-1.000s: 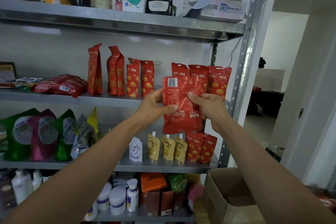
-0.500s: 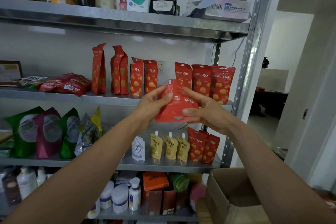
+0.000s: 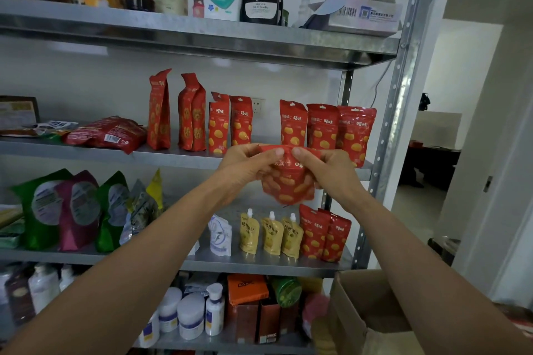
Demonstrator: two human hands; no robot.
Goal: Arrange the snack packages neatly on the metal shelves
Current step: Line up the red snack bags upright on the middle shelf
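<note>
Here we pinch one red snack pouch (image 3: 288, 181) from both sides, our left hand (image 3: 245, 166) closed on its left top corner and our right hand (image 3: 326, 168) closed on its right, holding it in the air just before the middle metal shelf (image 3: 173, 156), below three upright red pouches (image 3: 326, 127).

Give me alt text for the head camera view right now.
Both hands, left hand and right hand, hold a red snack pouch by its top edge in front of the metal shelves. Behind it, matching red pouches stand upright on the middle shelf.
</note>
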